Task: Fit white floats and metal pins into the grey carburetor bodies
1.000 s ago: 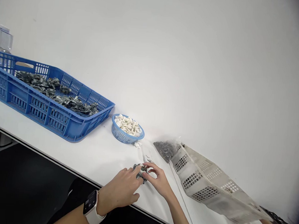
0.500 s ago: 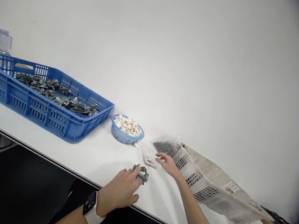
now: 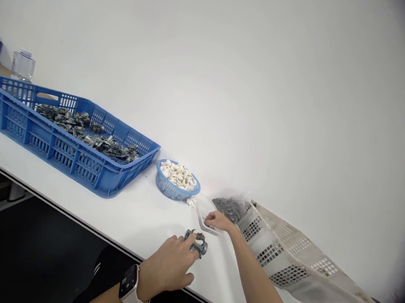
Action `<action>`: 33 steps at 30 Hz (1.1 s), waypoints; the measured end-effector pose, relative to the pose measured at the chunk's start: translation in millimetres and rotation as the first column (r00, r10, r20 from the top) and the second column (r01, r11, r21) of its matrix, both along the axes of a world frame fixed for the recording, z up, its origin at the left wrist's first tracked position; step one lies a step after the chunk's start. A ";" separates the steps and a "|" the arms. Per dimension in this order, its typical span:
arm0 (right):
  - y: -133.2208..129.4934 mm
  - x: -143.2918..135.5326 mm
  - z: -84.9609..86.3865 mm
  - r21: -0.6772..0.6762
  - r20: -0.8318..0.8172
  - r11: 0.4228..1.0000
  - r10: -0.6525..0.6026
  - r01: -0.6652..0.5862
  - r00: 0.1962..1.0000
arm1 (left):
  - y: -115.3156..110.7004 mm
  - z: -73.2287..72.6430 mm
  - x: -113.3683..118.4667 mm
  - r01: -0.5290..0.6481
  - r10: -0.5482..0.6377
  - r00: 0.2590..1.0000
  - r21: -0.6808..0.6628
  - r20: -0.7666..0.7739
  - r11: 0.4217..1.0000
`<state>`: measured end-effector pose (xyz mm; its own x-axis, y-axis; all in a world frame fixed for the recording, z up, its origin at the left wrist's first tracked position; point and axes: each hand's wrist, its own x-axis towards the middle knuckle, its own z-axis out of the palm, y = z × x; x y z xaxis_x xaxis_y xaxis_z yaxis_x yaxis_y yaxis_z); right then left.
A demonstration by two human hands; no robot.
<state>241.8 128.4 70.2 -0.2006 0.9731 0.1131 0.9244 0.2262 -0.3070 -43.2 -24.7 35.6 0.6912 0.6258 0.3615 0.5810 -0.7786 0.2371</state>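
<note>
My left hand (image 3: 171,265) held a gray part (image 3: 202,247) against the white worktop (image 3: 144,212), the index finger laid across its top and the thumb standing apart. The part, with a white piece in it, sat near the worktop's near edge. A watch (image 3: 128,282) with a pale strap circled my left wrist. My right hand (image 3: 217,221) was at a clear, shallow tray (image 3: 201,225) just beyond the part, its fingers drawn narrow; I could not tell whether they gripped anything. A bag (image 3: 231,208) of small dark pieces lay just past the tray, beside a beige crate (image 3: 252,227) on the right. Farther left stood a blue bowl (image 3: 172,192) heaped with white pieces (image 3: 180,176), then a large blue crate (image 3: 81,162) of gray metal parts (image 3: 115,148). A clear bottle (image 3: 23,66) stood at far left, behind that crate.
</note>
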 end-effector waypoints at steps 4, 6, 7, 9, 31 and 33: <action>-1.5 0.6 7.3 -0.202 -0.009 0.979 0.020 -0.022 1.000 | -0.6 -0.9 -0.2 0.001 -0.001 1.000 0.003 0.010 1.000; 0.2 1.4 7.4 -0.237 -0.002 0.972 0.005 -0.005 1.000 | -1.0 -0.9 -0.4 0.002 -0.002 1.000 0.002 0.010 1.000; 1.6 1.5 6.4 -0.249 0.003 0.969 -0.003 0.004 1.000 | -1.1 -0.7 -0.5 0.002 -0.002 1.000 0.001 0.008 1.000; 4.5 0.8 2.8 -0.261 0.012 0.965 -0.014 0.016 1.000 | -1.0 -0.1 -0.5 0.000 0.000 1.000 -0.001 0.004 1.000; 10.8 4.5 15.3 -0.118 -0.094 0.992 0.034 -0.045 0.995 | -0.7 -4.0 1.5 -0.009 0.009 1.000 0.016 0.011 1.000; 5.5 4.2 17.2 -0.091 -0.137 0.993 0.062 -0.075 0.989 | -0.7 -3.8 1.5 -0.009 0.009 1.000 0.014 0.013 1.000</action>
